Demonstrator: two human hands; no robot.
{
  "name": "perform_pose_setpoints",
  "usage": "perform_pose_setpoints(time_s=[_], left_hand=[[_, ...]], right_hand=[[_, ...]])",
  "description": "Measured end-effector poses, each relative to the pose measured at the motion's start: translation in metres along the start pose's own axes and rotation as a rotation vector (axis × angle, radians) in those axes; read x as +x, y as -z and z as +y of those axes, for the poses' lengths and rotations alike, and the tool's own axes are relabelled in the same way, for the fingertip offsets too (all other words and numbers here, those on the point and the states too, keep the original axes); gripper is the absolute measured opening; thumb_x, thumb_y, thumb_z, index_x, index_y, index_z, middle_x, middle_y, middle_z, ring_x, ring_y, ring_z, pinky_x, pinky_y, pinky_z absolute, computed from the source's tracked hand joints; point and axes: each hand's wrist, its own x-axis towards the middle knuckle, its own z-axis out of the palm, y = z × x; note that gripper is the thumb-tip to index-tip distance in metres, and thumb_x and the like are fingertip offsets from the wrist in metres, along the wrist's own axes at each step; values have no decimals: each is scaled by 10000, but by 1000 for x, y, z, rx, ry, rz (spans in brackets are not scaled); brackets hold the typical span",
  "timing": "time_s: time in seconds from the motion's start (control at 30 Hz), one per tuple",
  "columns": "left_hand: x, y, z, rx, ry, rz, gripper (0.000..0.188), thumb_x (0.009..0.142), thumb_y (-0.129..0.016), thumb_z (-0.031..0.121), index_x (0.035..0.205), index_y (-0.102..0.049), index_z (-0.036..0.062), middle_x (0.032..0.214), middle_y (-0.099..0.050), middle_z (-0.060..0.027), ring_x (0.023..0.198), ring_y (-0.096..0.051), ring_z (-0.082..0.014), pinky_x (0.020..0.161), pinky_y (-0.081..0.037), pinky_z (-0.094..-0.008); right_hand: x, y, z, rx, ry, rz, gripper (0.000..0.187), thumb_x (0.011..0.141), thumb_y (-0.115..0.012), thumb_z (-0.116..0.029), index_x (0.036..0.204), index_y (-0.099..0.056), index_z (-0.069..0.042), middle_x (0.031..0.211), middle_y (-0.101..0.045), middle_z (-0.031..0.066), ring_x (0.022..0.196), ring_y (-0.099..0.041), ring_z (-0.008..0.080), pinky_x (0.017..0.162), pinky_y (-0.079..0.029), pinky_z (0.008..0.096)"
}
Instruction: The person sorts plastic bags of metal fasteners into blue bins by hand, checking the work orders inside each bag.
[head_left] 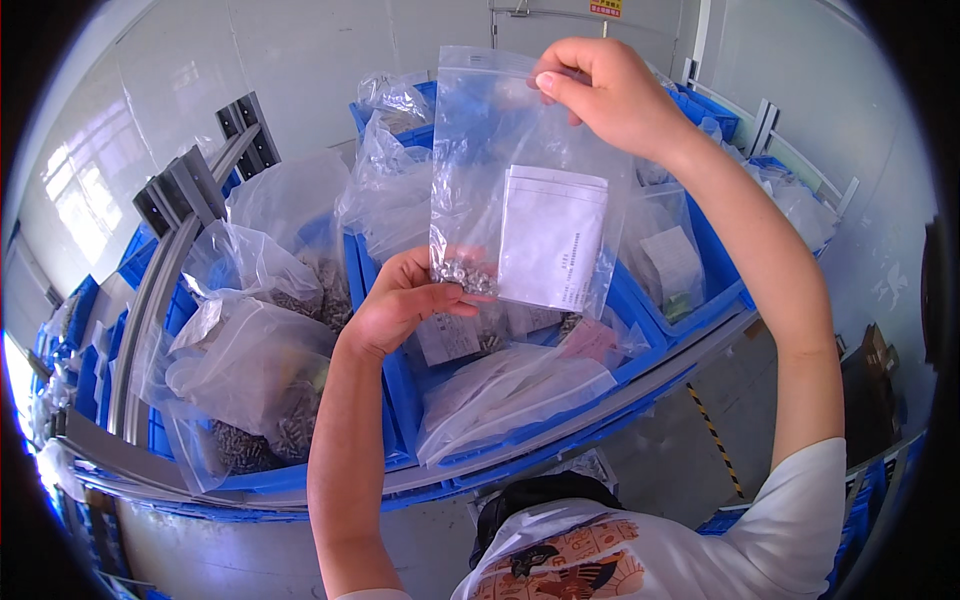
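A clear zip bag [475, 160] hangs upright in front of me, between my two hands. Small shiny metal parts [462, 274] lie in its lower left corner, and a folded white paper slip [553, 240] shows in its right half. My right hand [610, 95] pinches the bag's top right edge between thumb and fingers. Lower down, my left hand [398, 300] grips the bottom left corner, thumb in front and fingers behind the metal parts. Behind and below the bag is a blue bin [520, 430] with flat plastic bags [515, 395] and paper slips in it.
At left, another blue bin [270, 480] holds bulging bags of metal parts [245, 445]. A bin [700, 320] with a bagged white label stands at right. Metal rails [165, 270] edge the rack on the left. Yellow-black floor tape [715, 440] runs below right.
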Motion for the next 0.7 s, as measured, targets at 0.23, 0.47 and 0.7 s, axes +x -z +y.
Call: perform_pose_setpoints(time_s=[0.23,0.47,0.7], left_hand=[[-1,-2,1,10,27,-1,345,779,-490,-25,1124,-488,2,1034,-567,-133,881,-592,-236,722,-495,-300],[-2,-5,4,-19,33,20,358,781,-496,-25,1138,-482,6,1035,-565,-133,865,-596,-243,709,-503,-295],[0,-5,4,-97,19,-5,352,793,-492,-13,1144,-474,2,1046,-560,-143,871,-596,-256,700,-507,-294]], right_hand=[[0,0,2,-20,22,16,143,816,-499,-126,800,-557,4,681,-548,12,570,-474,62,517,-417,218],[3,-4,0,-28,41,91,168,770,-530,-169,768,-604,-18,684,-597,97,628,-566,210,591,-431,312],[7,-7,5,-60,18,96,167,764,-532,-173,769,-604,-23,688,-596,93,637,-567,224,591,-433,317]])
